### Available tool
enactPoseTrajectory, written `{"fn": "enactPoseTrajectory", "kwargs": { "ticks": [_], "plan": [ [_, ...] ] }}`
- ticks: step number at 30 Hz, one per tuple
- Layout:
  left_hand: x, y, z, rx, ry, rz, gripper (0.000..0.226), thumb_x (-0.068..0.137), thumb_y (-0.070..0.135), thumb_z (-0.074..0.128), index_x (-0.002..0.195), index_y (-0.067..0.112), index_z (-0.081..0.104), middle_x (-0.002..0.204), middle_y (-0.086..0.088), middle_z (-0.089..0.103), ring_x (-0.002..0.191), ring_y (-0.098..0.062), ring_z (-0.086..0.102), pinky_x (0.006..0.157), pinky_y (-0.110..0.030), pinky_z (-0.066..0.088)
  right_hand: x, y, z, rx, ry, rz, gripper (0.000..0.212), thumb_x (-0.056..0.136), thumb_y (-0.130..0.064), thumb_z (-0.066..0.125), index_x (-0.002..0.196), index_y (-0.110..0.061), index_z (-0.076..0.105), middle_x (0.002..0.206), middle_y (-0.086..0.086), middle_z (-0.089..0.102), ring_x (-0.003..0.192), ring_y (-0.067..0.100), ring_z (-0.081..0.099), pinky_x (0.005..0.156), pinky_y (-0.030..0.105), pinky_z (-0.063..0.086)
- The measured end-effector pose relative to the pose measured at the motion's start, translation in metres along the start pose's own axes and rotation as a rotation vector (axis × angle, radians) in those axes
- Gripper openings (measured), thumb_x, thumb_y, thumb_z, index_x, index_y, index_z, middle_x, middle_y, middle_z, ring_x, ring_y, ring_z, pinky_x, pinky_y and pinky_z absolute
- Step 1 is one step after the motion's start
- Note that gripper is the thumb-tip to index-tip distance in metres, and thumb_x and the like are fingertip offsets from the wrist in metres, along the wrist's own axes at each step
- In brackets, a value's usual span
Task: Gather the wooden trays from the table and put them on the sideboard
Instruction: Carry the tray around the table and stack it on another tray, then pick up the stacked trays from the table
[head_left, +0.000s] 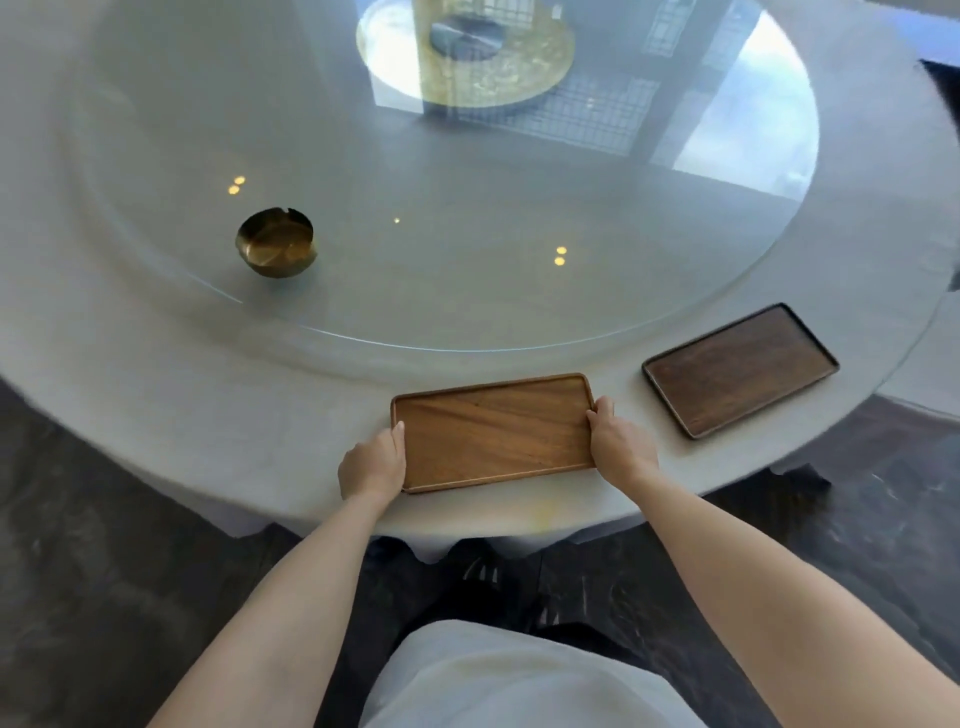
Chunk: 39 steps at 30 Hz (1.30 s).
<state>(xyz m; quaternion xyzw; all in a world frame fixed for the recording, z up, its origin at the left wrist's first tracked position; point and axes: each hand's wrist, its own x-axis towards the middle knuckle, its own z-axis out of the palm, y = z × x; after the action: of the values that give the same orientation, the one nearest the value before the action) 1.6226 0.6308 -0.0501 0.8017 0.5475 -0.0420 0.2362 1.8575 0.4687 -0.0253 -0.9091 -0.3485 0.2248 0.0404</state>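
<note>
A light brown wooden tray lies flat near the front edge of the round grey table. My left hand grips its left short edge, thumb over the rim. On the opposite short edge my right hand holds on in the same way. A darker wooden tray rests on the table to the right, angled, with neither hand touching it. No sideboard is in view.
A large round glass turntable covers the table's middle. A brass ashtray stands on it at the left. A gold disc with a dark centre sits at the far side. Dark marble floor surrounds the table.
</note>
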Motion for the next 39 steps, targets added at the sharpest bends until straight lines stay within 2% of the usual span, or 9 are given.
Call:
{"fn": "enactPoseTrajectory", "kwargs": {
  "ticks": [7,13,17,22,28,30,32,35,39],
  "plan": [
    [-0.009,0.01,0.004,0.053,0.018,-0.055,0.058,0.1,0.037,0.016,0.089,0.0,0.06,0.089,-0.019,0.067,0.074,-0.033,0.057,0.062,-0.033,0.039,0.003,0.012,-0.001,-0.018,-0.01,-0.084,0.017,0.099,-0.026,0.021,0.087,-0.014,0.026,0.081,0.02,0.066,0.071,0.038,0.06,0.054,0.036,0.034],
    [-0.012,0.012,0.006,0.065,0.029,-0.101,0.057,0.099,0.037,0.016,0.086,0.002,0.059,0.084,-0.017,0.066,0.066,-0.025,0.047,0.061,-0.033,0.037,0.006,0.013,-0.003,-0.008,-0.037,-0.092,0.024,0.099,-0.025,0.02,0.101,-0.006,0.035,0.083,0.02,0.066,0.065,0.033,0.055,0.054,0.035,0.034],
    [-0.012,0.012,0.004,0.059,0.014,-0.103,0.054,0.099,0.038,0.016,0.08,0.006,0.055,0.08,-0.013,0.061,0.068,-0.024,0.048,0.063,-0.033,0.039,0.01,0.012,-0.005,0.001,-0.046,-0.095,0.015,0.099,-0.023,0.021,0.09,-0.012,0.026,0.084,0.02,0.065,0.075,0.038,0.06,0.055,0.036,0.034],
    [-0.011,0.014,-0.003,0.07,-0.012,-0.113,0.057,0.099,0.04,0.015,0.082,0.005,0.057,0.075,-0.007,0.053,0.07,-0.025,0.049,0.066,-0.033,0.038,0.01,0.014,-0.006,0.042,-0.041,-0.111,0.017,0.099,-0.025,0.022,0.087,-0.013,0.025,0.079,0.017,0.063,0.065,0.031,0.05,0.054,0.034,0.032],
    [-0.002,0.04,-0.02,0.134,0.219,-0.016,0.048,0.099,0.033,0.024,0.083,0.001,0.057,0.076,-0.021,0.067,0.065,-0.033,0.056,0.06,-0.032,0.037,0.021,0.032,-0.025,-0.013,0.021,-0.176,0.024,0.098,-0.033,0.025,0.098,-0.012,0.034,0.057,0.002,0.046,0.061,0.031,0.051,0.052,0.032,0.031],
    [0.001,0.067,-0.023,0.129,0.25,0.004,0.045,0.099,0.031,0.027,0.084,0.001,0.057,0.082,-0.026,0.068,0.074,-0.04,0.062,0.063,-0.036,0.04,0.029,0.044,-0.037,-0.05,0.063,-0.196,0.023,0.098,-0.028,0.026,0.106,-0.009,0.037,0.068,0.011,0.061,0.068,0.036,0.058,0.054,0.033,0.033],
    [-0.001,0.1,-0.017,0.123,0.257,0.036,0.043,0.098,0.032,0.028,0.086,0.002,0.057,0.086,-0.027,0.069,0.081,-0.043,0.063,0.066,-0.038,0.044,0.037,0.061,-0.049,-0.05,0.08,-0.209,0.017,0.097,-0.023,0.028,0.101,-0.01,0.037,0.085,0.018,0.067,0.076,0.04,0.061,0.057,0.034,0.035],
    [-0.011,0.153,0.006,0.097,0.221,0.08,0.043,0.098,0.033,0.028,0.088,0.003,0.057,0.091,-0.026,0.069,0.086,-0.042,0.064,0.066,-0.037,0.041,0.045,0.092,-0.072,0.046,0.088,-0.18,0.025,0.097,-0.031,0.028,0.104,-0.009,0.039,0.103,0.016,0.067,0.085,0.041,0.061,0.064,0.037,0.037],
    [-0.023,0.228,0.044,0.068,0.112,0.081,0.046,0.098,0.037,0.027,0.097,0.005,0.06,0.105,-0.025,0.067,0.101,-0.041,0.061,0.082,-0.039,0.046,0.052,0.148,-0.1,0.092,0.147,-0.181,0.037,0.098,-0.035,0.029,0.123,-0.01,0.038,0.12,0.012,0.059,0.094,0.037,0.061,0.071,0.04,0.043]
  ]
}}
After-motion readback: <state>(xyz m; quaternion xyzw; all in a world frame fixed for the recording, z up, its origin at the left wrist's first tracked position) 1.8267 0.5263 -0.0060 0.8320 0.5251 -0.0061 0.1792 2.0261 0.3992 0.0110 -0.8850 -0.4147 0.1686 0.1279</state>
